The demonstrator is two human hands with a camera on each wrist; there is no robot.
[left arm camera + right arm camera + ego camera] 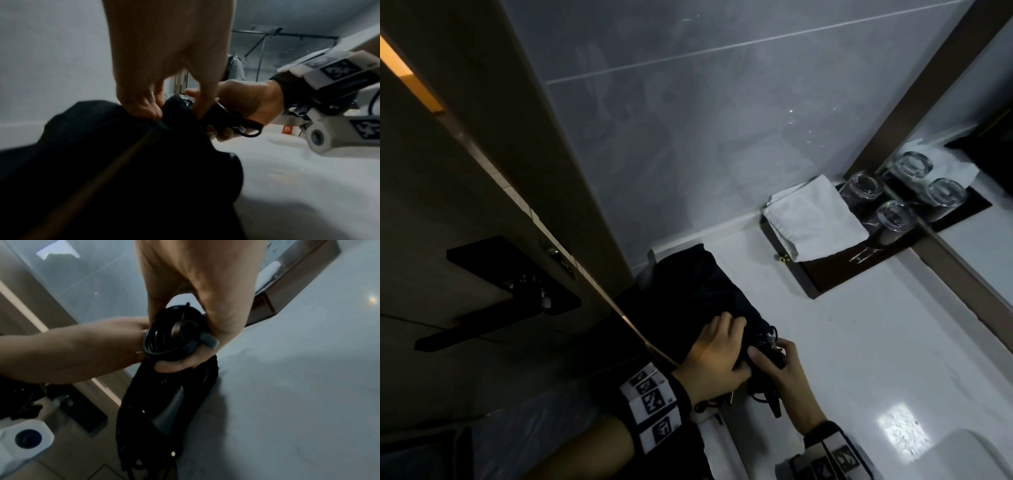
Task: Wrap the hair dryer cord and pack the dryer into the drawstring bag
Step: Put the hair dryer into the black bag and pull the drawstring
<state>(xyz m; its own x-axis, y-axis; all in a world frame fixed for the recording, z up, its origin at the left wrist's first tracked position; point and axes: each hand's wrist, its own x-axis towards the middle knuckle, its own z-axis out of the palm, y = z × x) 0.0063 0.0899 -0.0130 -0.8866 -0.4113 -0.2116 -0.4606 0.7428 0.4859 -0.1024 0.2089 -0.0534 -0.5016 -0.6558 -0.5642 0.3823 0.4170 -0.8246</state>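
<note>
The black drawstring bag point(698, 287) lies on the white counter point(859, 342) against the wall. My left hand point(734, 342) pinches the fabric at the bag's mouth point(170, 104). My right hand point(770, 356) grips the coiled black cord point(156, 339) with its plug point(209, 340), right at the mouth. In the right wrist view, a glossy grey part of the hair dryer point(170, 410) shows among the black fabric below the right hand point(180, 353). Most of the dryer is hidden. In the left wrist view the bag point(102, 162) fills the lower left.
A dark tray point(825, 274) at the back right carries a folded white towel point(815, 219) and upturned glasses point(893, 216) by a mirror. A door with a black handle point(493, 308) stands at the left. A white basin rim point(962, 455) sits at the lower right.
</note>
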